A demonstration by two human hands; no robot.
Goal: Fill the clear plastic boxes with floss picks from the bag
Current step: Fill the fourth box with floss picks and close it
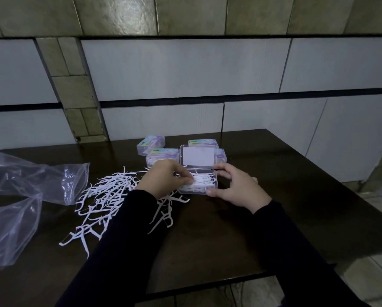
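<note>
An open clear plastic box (210, 187) stands on the dark table, its lid (198, 158) upright at the back and white floss picks inside. My left hand (163, 178) reaches over the box's left side and pinches floss picks at its rim. My right hand (236, 187) grips the box's right end, thumb on the front edge. A loose pile of white floss picks (106, 196) lies to the left of the box. The clear plastic bag (26, 191) lies crumpled at the far left.
Several closed boxes with coloured labels (151, 144) (163, 156) (202, 142) stand behind the open box. The dark table (285, 185) ends at the right and at the front; tiled wall rises behind it.
</note>
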